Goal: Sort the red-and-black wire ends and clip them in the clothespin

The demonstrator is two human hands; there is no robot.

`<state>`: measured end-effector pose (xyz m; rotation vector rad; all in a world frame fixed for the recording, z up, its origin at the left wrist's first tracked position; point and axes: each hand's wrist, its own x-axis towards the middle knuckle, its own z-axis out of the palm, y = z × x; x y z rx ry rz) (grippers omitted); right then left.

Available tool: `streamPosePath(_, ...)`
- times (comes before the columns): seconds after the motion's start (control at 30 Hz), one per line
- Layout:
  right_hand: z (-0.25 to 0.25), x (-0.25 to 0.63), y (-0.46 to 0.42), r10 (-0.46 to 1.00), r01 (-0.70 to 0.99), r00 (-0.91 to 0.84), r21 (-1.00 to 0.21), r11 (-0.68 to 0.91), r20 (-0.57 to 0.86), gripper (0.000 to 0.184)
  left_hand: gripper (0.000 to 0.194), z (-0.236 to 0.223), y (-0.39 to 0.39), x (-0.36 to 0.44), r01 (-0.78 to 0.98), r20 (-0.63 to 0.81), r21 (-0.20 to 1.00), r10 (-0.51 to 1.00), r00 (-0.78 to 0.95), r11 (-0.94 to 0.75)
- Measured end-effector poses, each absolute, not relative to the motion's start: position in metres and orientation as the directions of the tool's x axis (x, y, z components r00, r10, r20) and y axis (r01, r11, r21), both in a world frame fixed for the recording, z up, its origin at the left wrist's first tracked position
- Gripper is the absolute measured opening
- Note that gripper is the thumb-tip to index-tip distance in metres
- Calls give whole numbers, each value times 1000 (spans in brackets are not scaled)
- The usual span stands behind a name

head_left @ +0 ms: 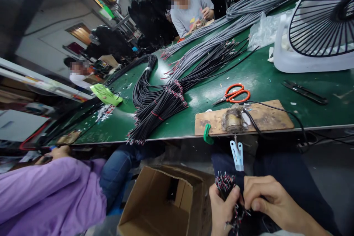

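My left hand (221,206) is wrapped round a bundle of thin black cables (224,182) whose stripped ends show red, white and green wires. Close beside it, my right hand (264,195) has its fingers pinched together at the bundle's edge; what lies between the fingertips is hidden. More wire ends poke out below my left thumb. Just above my hands, a light blue clothespin (237,155) hangs on the shaft of a small dusty motor (233,119). That motor sits on a wooden board (268,116) at the table edge, with a green clamp (208,134) at its left.
On the green table (204,96) lie orange-handled scissors (235,94), black snips (305,92), black cable bundles (155,110) and grey cables (204,49). A white fan (315,62) stands right. Below is an open cardboard box (155,199). A co-worker in a purple sleeve (55,195) sits left.
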<state>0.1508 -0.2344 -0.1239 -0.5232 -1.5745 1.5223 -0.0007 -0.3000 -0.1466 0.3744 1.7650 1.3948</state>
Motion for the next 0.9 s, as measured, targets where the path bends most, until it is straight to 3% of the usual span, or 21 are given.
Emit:
streamPosePath(0.13,-119,152,-226,879,-75,-421,-974,212,224,18,49,-145,-306,1,-273,-411,911,734,-541,309)
streamPosePath(0.23,-116,153,-221,875,15,-442,-974,228,198,13,50,-139,-307,5,-302,-415,905,778,-472,300)
streamPosePath(0.4,-118,153,-219,837,-21,-534,-992,124,116,20,53,-121,-306,9,-365,-451,877,799,-399,313)
streamPosePath(0.7,-125,147,-218,818,-200,-565,-980,-12,105,29,53,-117,-304,9,-458,-474,827,842,-257,326)
streamPosePath(0.8,-131,135,-223,859,-309,-513,-931,-192,-7,34,50,-119,-300,8,-454,-457,831,860,-227,321)
streamPosePath(0.9,-141,122,-231,799,-472,-581,-737,-484,-152,39,48,-120,-295,7,-464,-426,833,886,-185,303)
